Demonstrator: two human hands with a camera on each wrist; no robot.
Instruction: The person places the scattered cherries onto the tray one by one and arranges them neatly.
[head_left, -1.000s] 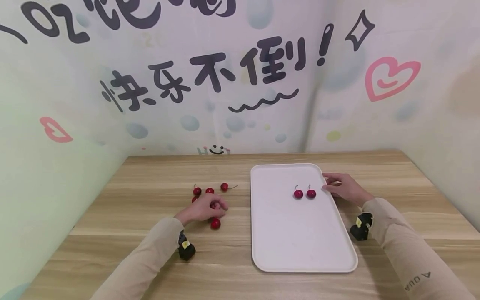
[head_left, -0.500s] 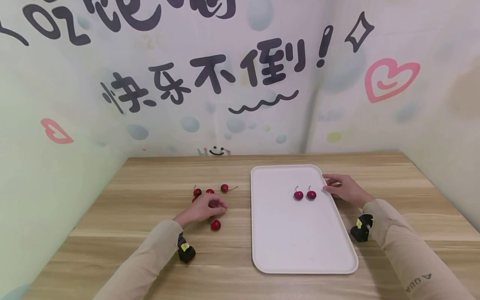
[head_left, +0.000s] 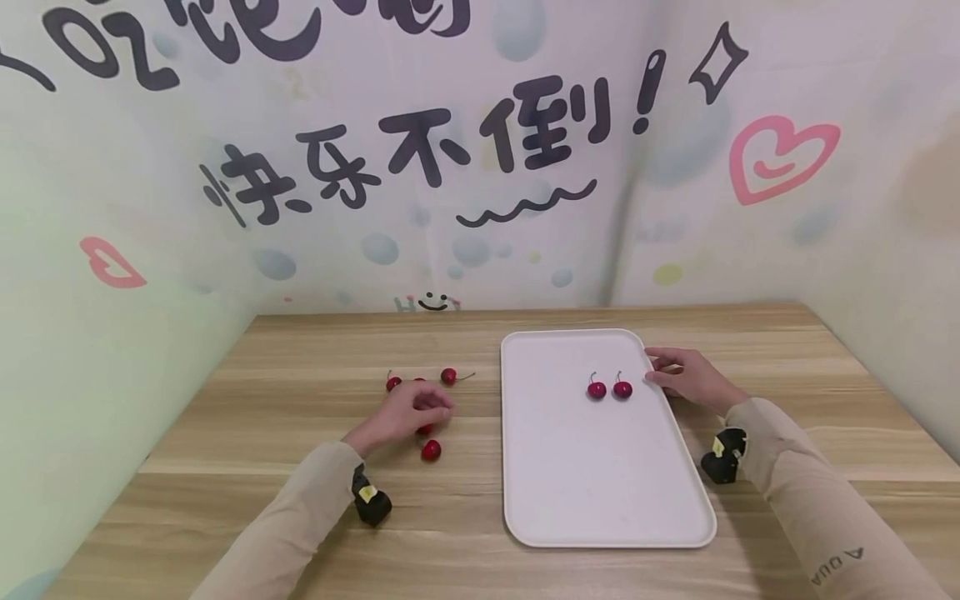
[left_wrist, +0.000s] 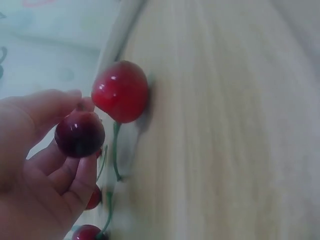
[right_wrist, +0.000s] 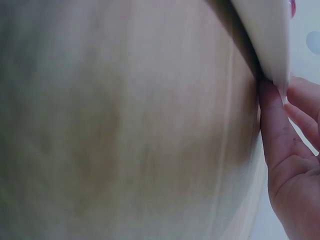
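My left hand (head_left: 397,412) is over the loose cherries left of the white tray (head_left: 592,475). In the left wrist view, its thumb and fingers pinch a dark cherry (left_wrist: 80,135) near the top, apparently by the stem, off the table. A bright red cherry (left_wrist: 121,92) with a green stem lies just beyond. Under and around the hand are more, among them a near cherry (head_left: 431,451) and a far cherry (head_left: 448,377); some are partly hidden. At the tray's right edge, my right hand (head_left: 693,379) grips the rim (right_wrist: 272,55) between thumb and fingers.
Two cherries stand side by side on the tray, a left one (head_left: 596,390) and a right one (head_left: 622,389), stems up. The wooden table (head_left: 450,525) meets a printed wall (head_left: 450,250) at the back.
My left hand has shifted slightly up and left, uncovering a cherry beneath its fingers. The right hand, the tray and its two cherries stay where they were.
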